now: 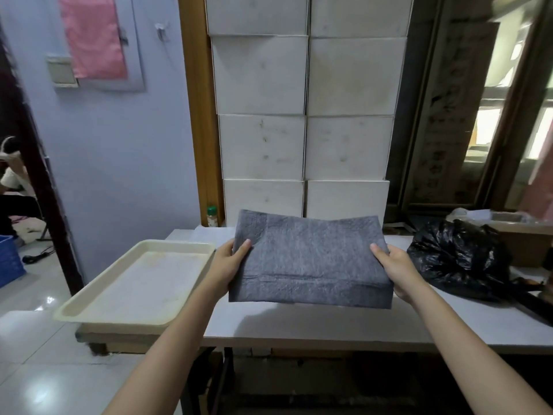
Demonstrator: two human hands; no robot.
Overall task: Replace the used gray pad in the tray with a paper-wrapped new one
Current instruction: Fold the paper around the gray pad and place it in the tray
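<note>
A gray felt-like pad [311, 262] hangs in the air above the table, held flat and slightly tilted toward me. My left hand [229, 265] grips its left edge, thumb on top. My right hand [395, 269] grips its right edge the same way. To the left, a cream plastic tray [98, 313] lies on the table's left end with nothing in it, its near corner overhanging the edge. No paper-wrapped pad shows in view.
A white table [299, 324] stands before a stack of white boxes [305, 115]. A black plastic bag [457, 259] lies at the right, with a cardboard box [526, 238] behind it. A small green-capped bottle [212, 216] stands by the wall.
</note>
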